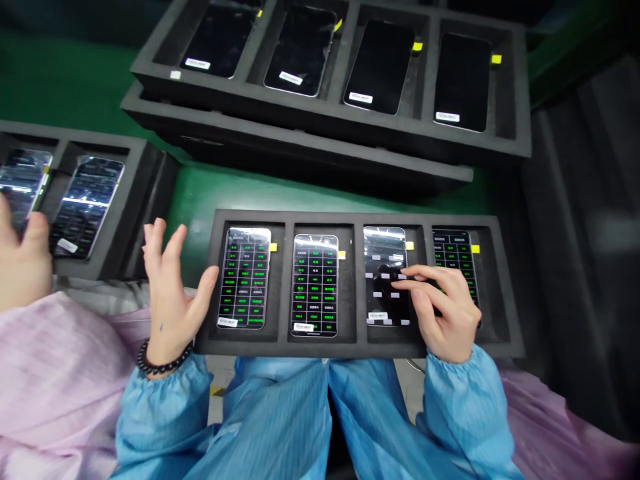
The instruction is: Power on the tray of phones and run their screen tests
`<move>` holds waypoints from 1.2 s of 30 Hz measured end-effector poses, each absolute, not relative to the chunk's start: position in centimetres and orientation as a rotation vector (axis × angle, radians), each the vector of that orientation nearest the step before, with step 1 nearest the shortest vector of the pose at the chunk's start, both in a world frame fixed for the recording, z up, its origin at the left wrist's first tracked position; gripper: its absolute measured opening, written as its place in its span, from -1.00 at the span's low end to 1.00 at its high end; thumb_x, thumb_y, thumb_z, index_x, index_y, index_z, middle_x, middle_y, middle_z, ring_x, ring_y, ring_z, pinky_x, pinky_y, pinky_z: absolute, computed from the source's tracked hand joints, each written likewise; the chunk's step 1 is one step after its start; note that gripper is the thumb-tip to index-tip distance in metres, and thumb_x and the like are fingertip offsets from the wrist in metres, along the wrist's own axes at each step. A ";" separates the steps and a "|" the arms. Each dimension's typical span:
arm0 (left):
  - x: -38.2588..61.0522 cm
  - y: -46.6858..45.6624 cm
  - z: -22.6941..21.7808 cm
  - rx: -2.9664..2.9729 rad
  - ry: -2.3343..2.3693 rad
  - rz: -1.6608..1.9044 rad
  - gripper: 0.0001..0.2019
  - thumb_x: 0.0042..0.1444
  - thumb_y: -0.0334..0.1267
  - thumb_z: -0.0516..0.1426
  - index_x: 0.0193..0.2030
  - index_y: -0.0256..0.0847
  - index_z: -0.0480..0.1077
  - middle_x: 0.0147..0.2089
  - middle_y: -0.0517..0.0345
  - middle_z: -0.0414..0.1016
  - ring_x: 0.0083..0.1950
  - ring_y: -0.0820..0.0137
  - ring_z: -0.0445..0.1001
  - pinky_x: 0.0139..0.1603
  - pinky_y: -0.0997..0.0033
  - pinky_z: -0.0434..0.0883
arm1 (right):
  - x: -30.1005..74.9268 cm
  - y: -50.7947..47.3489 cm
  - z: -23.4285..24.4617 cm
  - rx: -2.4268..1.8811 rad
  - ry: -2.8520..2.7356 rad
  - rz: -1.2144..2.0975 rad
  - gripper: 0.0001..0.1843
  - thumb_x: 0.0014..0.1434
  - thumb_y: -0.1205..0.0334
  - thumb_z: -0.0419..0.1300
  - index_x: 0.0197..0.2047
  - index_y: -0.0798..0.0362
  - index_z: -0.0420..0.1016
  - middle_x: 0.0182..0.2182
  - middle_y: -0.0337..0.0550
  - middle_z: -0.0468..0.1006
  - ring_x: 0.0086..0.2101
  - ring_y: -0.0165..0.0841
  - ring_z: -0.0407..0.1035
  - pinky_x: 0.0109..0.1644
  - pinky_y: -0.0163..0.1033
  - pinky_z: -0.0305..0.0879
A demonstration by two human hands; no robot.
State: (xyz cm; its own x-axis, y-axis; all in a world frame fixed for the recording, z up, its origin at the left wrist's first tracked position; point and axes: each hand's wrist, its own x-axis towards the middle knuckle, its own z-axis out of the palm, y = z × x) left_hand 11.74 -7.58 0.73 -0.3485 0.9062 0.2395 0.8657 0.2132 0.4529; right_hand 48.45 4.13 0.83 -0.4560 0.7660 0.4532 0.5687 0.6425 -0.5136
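A black foam tray (360, 219) lies in front of me with several phones in its slots. My right hand (445, 310) rests over the tray's right part, its fingertips touching the screen of the third phone (383, 267), which shows white boxes on a dark screen. The first phone (244, 277), the second phone (315, 283) and the fourth phone (453, 250) show green grid menus. My left hand (170, 287) is raised at the tray's left edge with fingers spread, holding nothing; its thumb is near the first phone. A dark bead bracelet (163, 363) circles that wrist.
Two stacked foam trays (320, 127) at the back hold several dark phones with yellow tabs. A third tray (135, 200) at the left holds lit phones; another person's hand (23, 257) in a pink sleeve reaches over it. Green table surface (200, 193) lies between.
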 end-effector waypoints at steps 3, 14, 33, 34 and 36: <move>12.0 -9.3 0.3 1.779 2.344 0.824 -0.34 0.30 -0.22 0.13 0.49 -0.04 0.03 0.59 -0.12 -0.14 0.62 0.00 -0.23 0.54 -0.33 -0.14 | 48.6 4.2 0.7 -1.036 -2.197 0.382 -0.74 0.31 0.46 0.14 -0.18 0.02 0.66 -0.14 -0.11 0.62 -0.14 -0.23 0.43 -0.02 -0.04 0.37; 14.7 -10.8 -0.6 1.861 2.274 0.592 -0.43 0.39 -0.28 -0.04 0.50 0.06 0.03 0.62 0.02 -0.26 0.63 0.04 -0.33 0.52 -0.42 -0.26 | 48.6 4.4 0.6 -1.060 -2.210 0.369 -0.76 0.33 0.43 0.15 -0.19 0.03 0.66 -0.14 -0.09 0.62 -0.13 -0.22 0.44 -0.01 -0.03 0.36; 14.9 -9.5 0.2 1.971 2.297 0.984 -0.43 0.43 -0.03 -0.26 0.11 -0.09 0.53 0.35 0.00 0.38 0.51 0.11 0.14 0.56 -0.29 -0.16 | 48.6 4.4 0.6 -1.043 -2.200 0.354 -0.76 0.32 0.44 0.15 -0.19 0.03 0.66 -0.15 -0.11 0.62 -0.13 -0.23 0.44 -0.01 -0.04 0.36; 14.9 -9.2 0.0 1.932 2.318 0.940 -0.44 0.43 -0.02 -0.26 0.17 -0.11 0.49 0.38 -0.03 0.34 0.52 0.11 0.10 0.56 -0.27 -0.18 | 48.6 4.4 0.6 -1.039 -2.198 0.357 -0.76 0.32 0.43 0.15 -0.19 0.03 0.66 -0.15 -0.11 0.63 -0.13 -0.23 0.44 -0.01 -0.04 0.36; 14.9 -8.9 -0.4 1.853 2.345 0.850 -0.45 0.43 -0.02 -0.23 0.30 -0.16 0.38 0.44 -0.10 0.24 0.55 0.08 0.02 0.56 -0.25 -0.19 | 48.6 4.3 0.6 -1.039 -2.182 0.361 -0.75 0.32 0.42 0.15 -0.19 0.02 0.66 -0.15 -0.12 0.63 -0.14 -0.23 0.44 -0.01 -0.05 0.36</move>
